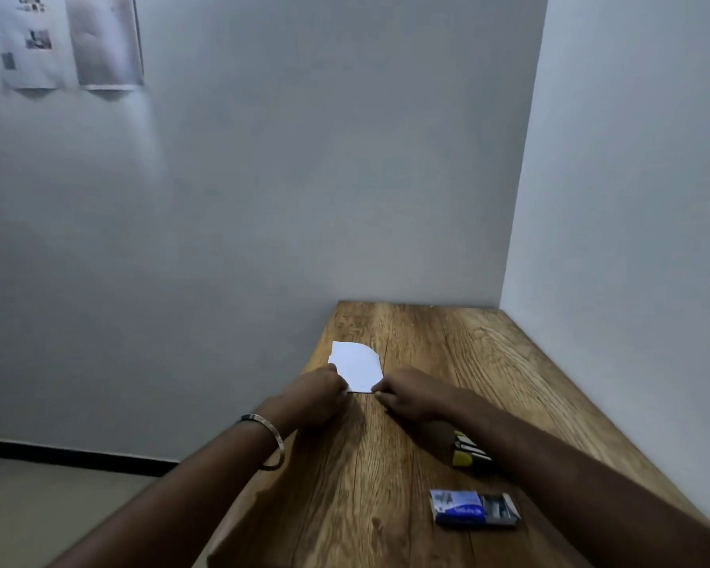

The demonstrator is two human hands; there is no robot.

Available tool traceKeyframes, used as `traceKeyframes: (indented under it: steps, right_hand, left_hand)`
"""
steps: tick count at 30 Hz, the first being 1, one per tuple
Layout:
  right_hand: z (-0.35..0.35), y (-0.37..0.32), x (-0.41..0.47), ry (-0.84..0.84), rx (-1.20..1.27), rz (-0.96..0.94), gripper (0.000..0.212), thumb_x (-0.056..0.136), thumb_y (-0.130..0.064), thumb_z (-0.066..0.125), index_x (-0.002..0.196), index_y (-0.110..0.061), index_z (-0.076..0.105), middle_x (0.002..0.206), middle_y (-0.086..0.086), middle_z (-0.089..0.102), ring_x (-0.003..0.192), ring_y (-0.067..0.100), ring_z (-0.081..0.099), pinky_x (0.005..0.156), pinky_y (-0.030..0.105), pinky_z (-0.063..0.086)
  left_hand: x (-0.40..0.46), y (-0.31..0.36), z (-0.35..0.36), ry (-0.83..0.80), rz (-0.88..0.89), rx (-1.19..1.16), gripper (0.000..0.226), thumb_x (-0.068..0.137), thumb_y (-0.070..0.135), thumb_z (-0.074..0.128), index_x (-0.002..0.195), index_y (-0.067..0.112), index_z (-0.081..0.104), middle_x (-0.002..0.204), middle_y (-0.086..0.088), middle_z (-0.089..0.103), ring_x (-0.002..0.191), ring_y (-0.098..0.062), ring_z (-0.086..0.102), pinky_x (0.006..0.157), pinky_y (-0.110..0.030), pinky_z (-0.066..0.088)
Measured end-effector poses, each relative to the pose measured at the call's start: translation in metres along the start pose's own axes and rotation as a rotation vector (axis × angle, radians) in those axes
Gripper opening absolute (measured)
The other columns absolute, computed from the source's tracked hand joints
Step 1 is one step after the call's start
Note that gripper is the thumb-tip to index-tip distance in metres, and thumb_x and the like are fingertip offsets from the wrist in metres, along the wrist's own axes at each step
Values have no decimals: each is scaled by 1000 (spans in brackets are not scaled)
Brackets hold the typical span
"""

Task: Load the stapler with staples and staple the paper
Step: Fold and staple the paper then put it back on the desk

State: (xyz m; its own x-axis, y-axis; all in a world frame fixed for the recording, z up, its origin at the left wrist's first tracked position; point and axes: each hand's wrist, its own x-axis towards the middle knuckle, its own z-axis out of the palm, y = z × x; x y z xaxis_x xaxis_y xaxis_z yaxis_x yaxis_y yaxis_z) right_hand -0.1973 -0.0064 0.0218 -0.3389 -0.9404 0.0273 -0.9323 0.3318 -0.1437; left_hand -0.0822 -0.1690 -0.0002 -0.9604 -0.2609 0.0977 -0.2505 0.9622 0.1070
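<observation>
A small white folded paper (pixel 356 364) lies on the wooden table (pixel 447 362), toward its far left side. My left hand (pixel 318 393) pinches the paper's near left corner, and my right hand (pixel 406 397) pinches its near right corner. A yellow and black stapler (pixel 468 450) rests on the table under my right forearm, partly hidden by it. Nearer to me lies a blue and white staple box (pixel 474 508), slid partly open. A metal bangle sits on my left wrist.
The table stands in a corner, with grey walls (pixel 263 198) behind and to its right. Its left edge drops to the floor (pixel 38 506). Papers hang on the wall at the top left (pixel 70 38).
</observation>
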Motion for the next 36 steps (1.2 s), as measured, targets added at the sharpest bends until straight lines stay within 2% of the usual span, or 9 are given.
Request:
traceKeyframes:
  steps: [6,9,11,14,18,20,23,28,36]
  right_hand:
    - [6,-24,-41,29,7,-28,31,104,-22,46,105,-4,71,98,9,74,79,17,64,81,37,50]
    - [13,-28,-59,67,7,-63,28,102,-21,48,99,-4,71,73,-9,61,62,3,51,70,28,42]
    - [15,-31,-71,85,-21,-86,26,101,-21,50,90,-7,69,69,-10,57,62,6,51,61,28,37]
    - [15,-32,-79,75,-56,-123,22,98,-19,54,91,-5,69,88,9,68,77,20,60,66,37,43]
    - [12,-30,-79,136,-4,-103,32,96,-20,61,125,-8,67,121,6,69,107,19,64,84,31,48]
    - [12,-30,-77,140,-10,-86,30,96,-23,62,121,-7,69,120,8,68,108,21,63,89,37,51]
    - [12,-29,-73,128,-45,-64,23,92,-27,66,108,-10,72,113,6,66,101,19,60,87,40,52]
    - [8,-28,-62,109,17,-49,32,88,-20,74,118,-11,71,119,6,70,107,17,64,83,24,47]
    - [5,-26,-57,128,85,-27,36,84,-16,78,118,-8,71,118,7,72,105,15,67,91,27,56]
  left_hand:
    - [-46,14,-2,29,44,12,35,101,28,42,125,16,65,124,-4,54,106,-22,58,93,-40,49]
    - [-65,20,1,60,65,13,34,100,28,44,124,18,66,123,-3,56,105,-20,58,90,-38,51]
    - [-74,23,3,86,87,10,33,100,28,46,123,19,67,122,-1,58,104,-18,58,89,-36,51]
    - [-82,26,5,126,103,7,31,98,27,49,122,19,68,122,-1,60,104,-16,59,89,-34,51]
    - [-84,27,4,143,104,-20,30,96,27,55,122,20,67,129,1,59,114,-15,57,97,-32,49]
    - [-85,26,2,146,96,-19,30,96,27,56,124,20,65,127,0,61,113,-16,57,95,-32,49]
    - [-85,25,3,157,83,-11,33,95,28,55,126,19,62,124,-1,63,108,-17,59,89,-31,50]
    - [-82,20,1,172,91,-62,32,93,27,61,122,19,67,122,-1,65,110,-18,60,89,-29,47]
    - [-78,18,-6,156,105,-86,29,91,29,66,115,14,72,114,-2,69,104,-18,61,82,-25,46]
